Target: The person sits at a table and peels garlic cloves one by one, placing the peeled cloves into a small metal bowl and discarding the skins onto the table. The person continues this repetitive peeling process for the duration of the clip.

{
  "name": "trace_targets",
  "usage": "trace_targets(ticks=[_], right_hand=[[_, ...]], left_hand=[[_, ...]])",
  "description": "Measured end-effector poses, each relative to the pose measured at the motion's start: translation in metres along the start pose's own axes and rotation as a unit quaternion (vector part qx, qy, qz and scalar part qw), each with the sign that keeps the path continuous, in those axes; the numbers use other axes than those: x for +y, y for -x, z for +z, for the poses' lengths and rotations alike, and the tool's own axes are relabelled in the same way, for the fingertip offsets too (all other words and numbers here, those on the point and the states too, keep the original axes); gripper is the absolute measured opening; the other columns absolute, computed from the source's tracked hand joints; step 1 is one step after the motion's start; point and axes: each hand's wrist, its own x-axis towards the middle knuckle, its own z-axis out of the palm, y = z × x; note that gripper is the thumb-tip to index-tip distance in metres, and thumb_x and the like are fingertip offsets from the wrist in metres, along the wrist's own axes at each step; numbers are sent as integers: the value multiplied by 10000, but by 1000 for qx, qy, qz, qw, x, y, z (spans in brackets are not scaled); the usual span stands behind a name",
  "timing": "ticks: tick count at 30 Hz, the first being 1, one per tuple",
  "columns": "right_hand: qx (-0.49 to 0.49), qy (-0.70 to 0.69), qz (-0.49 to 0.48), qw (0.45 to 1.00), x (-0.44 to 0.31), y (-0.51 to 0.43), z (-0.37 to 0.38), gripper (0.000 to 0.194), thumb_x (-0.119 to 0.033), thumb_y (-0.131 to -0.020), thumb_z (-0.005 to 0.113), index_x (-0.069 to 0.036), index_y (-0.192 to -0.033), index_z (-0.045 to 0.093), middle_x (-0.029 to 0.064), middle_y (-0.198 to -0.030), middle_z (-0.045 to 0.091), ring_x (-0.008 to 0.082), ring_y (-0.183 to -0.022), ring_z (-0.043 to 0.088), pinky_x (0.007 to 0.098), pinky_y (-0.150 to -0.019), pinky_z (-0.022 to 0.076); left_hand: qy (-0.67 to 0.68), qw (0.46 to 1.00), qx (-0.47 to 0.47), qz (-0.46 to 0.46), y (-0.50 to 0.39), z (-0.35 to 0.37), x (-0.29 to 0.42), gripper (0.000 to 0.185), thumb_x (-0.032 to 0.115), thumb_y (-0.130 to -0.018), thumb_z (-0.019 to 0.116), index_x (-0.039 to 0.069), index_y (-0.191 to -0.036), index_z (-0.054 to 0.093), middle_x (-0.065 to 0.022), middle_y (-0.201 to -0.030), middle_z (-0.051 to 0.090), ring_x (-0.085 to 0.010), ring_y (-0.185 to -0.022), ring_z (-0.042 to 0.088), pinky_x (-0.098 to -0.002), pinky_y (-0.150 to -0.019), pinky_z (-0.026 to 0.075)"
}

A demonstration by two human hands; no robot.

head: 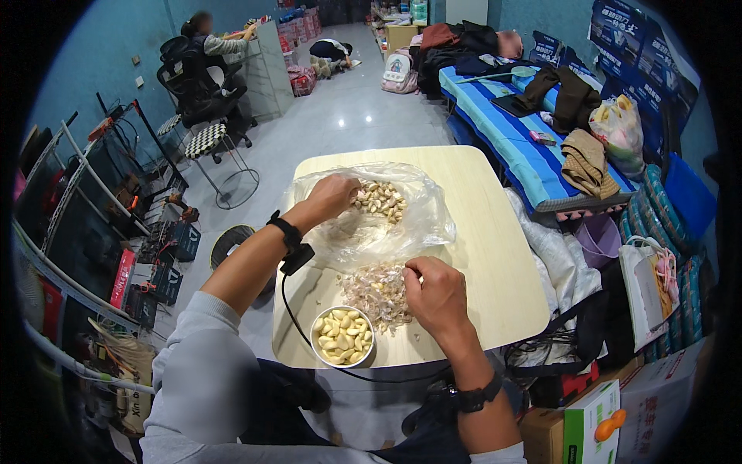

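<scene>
My left hand point(335, 195) reaches over a clear plastic bag point(429, 223) spread on the pale wooden table, at the left edge of a pile of unpeeled garlic cloves point(382, 200); its fingertips are hidden. My right hand point(433, 287) is curled beside a heap of garlic skins point(377, 296), thumb near the forefinger; whether something small is between them cannot be told. A white bowl point(343, 337) full of peeled garlic cloves point(342, 333) stands at the table's near edge, left of the skins.
A black cable point(295, 325) runs from my left wrist past the bowl along the table's near edge. A bed point(493, 122) stands to the right, a checkered stool point(207, 141) to the left. Two people are farther back, one seated at a counter, one crouching.
</scene>
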Motion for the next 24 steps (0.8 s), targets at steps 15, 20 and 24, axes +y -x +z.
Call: trace_targets(ticks=[15,20,24], right_hand=[[-53,-194,63,978,-11,6,11,144,-97,-889,731,29,-950,764,122,-785,748,149,-662,692,312,-637,550],[-105,-309,141,935,-21,12,26,161,-67,-942,722,55,-1042,753,47,-796,729,64,-648,627,218,-576,504],[-113,-365,151,912,-29,13,24,171,-96,-941,725,44,-1032,759,55,-807,742,64,-664,636,227,-593,509]], left_hand=[[738,653,-42,-162,157,-59,109,300,171,-1085,531,-58,-1245,641,-92,-1028,679,-163,-913,683,-297,-811,583],[733,663,-47,-145,170,-63,126,238,141,-1054,591,-48,-1190,636,-98,-982,703,-162,-831,709,-296,-791,606],[720,684,-54,-108,168,-58,132,199,134,-1029,637,-32,-1139,635,-96,-991,725,-148,-825,719,-288,-771,610]])
